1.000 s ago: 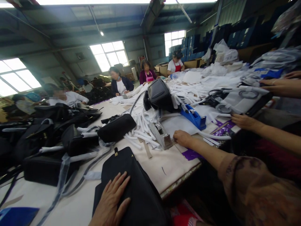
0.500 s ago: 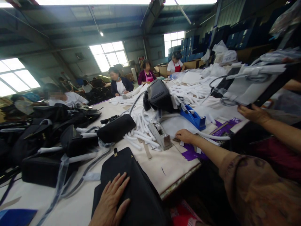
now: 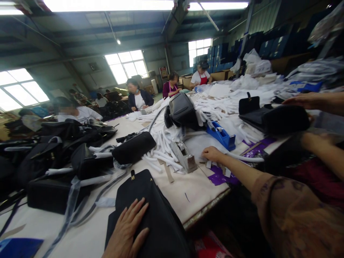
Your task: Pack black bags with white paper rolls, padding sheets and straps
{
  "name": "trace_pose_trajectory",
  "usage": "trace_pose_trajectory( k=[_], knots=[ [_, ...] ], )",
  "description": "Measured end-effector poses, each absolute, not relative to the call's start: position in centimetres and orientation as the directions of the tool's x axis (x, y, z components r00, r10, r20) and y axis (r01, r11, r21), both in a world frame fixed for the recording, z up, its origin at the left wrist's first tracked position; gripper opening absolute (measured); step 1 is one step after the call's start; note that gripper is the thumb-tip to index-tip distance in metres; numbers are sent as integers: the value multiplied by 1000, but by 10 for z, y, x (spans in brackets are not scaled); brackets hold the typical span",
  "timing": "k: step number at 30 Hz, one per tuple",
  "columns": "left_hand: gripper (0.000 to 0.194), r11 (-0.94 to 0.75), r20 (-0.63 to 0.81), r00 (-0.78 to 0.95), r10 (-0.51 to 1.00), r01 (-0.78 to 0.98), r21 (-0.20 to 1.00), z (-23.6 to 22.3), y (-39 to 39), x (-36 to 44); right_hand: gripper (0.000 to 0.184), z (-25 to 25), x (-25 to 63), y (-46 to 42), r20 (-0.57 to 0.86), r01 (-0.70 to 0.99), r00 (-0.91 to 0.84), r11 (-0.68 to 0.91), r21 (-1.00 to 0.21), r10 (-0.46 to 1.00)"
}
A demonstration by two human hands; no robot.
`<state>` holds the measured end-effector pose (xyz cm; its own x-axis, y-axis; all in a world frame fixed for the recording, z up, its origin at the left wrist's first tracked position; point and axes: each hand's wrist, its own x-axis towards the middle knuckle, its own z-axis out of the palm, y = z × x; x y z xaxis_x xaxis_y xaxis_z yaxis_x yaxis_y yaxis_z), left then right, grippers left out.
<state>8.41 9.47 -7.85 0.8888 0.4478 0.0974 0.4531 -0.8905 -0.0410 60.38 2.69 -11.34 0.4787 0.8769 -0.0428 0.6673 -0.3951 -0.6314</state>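
Observation:
A black bag (image 3: 150,211) with a small gold clasp on its flap tab lies at the table's front edge. My left hand (image 3: 131,222) rests flat on it, fingers stretched out. Across the table, my right hand (image 3: 212,154) is reached out with its fingers bent down at the edge of a translucent plastic sheet (image 3: 200,143). What its fingertips hold, if anything, is hidden. Close by are a grey tape dispenser (image 3: 185,157), a blue tape dispenser (image 3: 221,135) and a purple sheet (image 3: 219,177) with small white pieces on it.
Black bags (image 3: 53,190) are heaped on the left, with white tubes and plastic-wrapped straps. A grey-black bag (image 3: 182,109) stands mid-table by a pile of white tubes (image 3: 163,143). At right, a co-worker's hands (image 3: 306,100) handle a black bag (image 3: 285,118). Other people sit across the table.
The co-worker's bag at right has been turned and lowered onto the table; its black side and flap now show instead of the wrapped side. My hands have stayed where they were.

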Motion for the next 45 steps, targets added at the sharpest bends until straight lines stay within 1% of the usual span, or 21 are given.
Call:
trace_pose_trajectory(
  k=[4,7,11,15,18,20,21,22,24,26,27,29,30,32,34,36,38,40,41,43,45],
  knots=[
    [62,-892,100,891,442,448,-52,-78,96,84,26,-83,616,32,88,572,677,-447,-688,731],
    [63,-895,119,893,433,442,-55,-78,97,83,26,-51,622,37,170,497,774,-419,-760,610],
    [62,-899,152,889,432,439,-15,-80,97,82,20,-16,604,44,238,461,783,-278,-843,575],
    [57,-879,137,868,477,468,94,-76,97,81,21,3,551,47,303,473,727,-130,-871,616],
    [54,-828,85,839,538,506,243,-63,95,80,23,15,493,43,360,512,636,-23,-859,683],
    [53,-743,34,800,599,539,397,-46,92,79,22,22,448,38,402,542,523,70,-837,751],
    [53,-680,7,776,631,549,485,-35,90,78,21,24,424,34,425,552,435,138,-822,793],
    [52,-604,-21,750,662,549,577,-24,88,77,20,25,401,30,451,555,314,223,-801,835],
    [54,-421,-62,704,707,491,763,-3,82,75,15,25,359,21,445,535,128,316,-784,886],
    [62,-169,-122,666,736,355,919,13,77,73,13,21,326,14,440,530,-24,385,-755,898],
    [67,-35,-164,647,744,284,958,18,74,73,12,19,313,11,445,532,-104,428,-731,889],
    [76,158,-240,609,756,186,970,22,71,71,13,15,293,6,454,524,-287,534,-663,844],
    [80,209,-264,588,764,162,964,21,69,71,14,14,285,5,444,511,-381,585,-629,811],
    [86,249,-291,541,789,151,957,15,68,70,16,12,273,3,399,486,-527,651,-582,750],
    [86,246,-304,486,820,181,952,5,68,69,15,9,263,1,343,497,-591,665,-558,730],
    [76,200,-280,436,855,219,955,-6,70,69,14,7,254,-1,289,536,-600,643,-547,746],
    [56,139,-233,412,881,245,959,-16,73,68,12,7,249,-4,248,553,-605,623,-553,757],
    [36,105,-201,405,892,245,964,-23,77,67,12,10,250,-6,244,524,-620,625,-579,746],
    [29,105,-194,404,894,232,967,-24,79,65,14,13,253,-5,261,508,-616,628,-590,743],
    [24,137,-197,423,884,169,976,-23,85,61,19,19,266,2,326,512,-557,625,-589,764],
    [29,193,-217,475,853,99,976,-19,92,54,21,22,285,17,386,572,-426,575,-585,818]
  ],
)
